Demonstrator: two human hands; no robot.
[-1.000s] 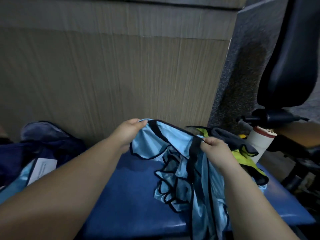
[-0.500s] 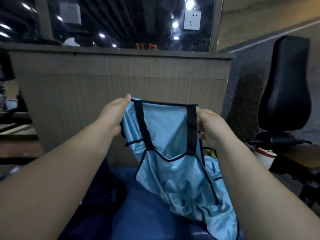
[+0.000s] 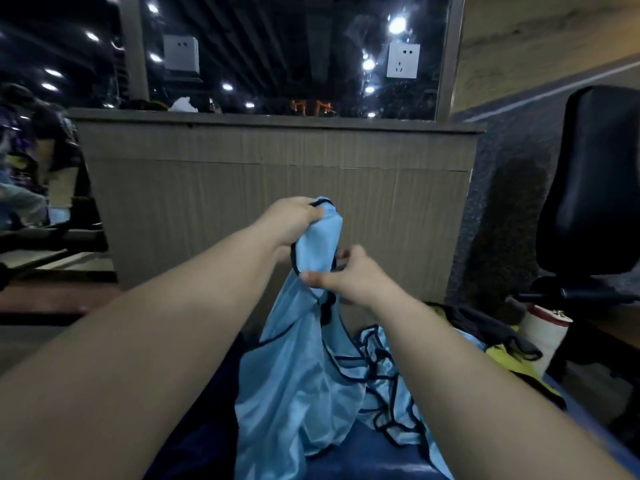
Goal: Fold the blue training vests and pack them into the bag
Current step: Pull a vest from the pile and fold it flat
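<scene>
1. Gripping the blue vest's [image 3: 298, 379] bunched top, the left hand [image 3: 294, 221] is fisted shut on it.
2. The right hand [image 3: 349, 277] pinches the vest just below.
3. The vest hangs down onto the blue counter [image 3: 349, 460].

1. The vest [image 3: 294, 386] is light blue, shiny cloth with thin black trim along its edges.
2. It hangs upright, its top bunched together and held up in the air, its lower part draping down to the dark blue counter [image 3: 346, 459].
3. A second vest [image 3: 384, 386] of the same blue with black trim lies crumpled on the counter, just to the right of the hanging one and touching it.
</scene>
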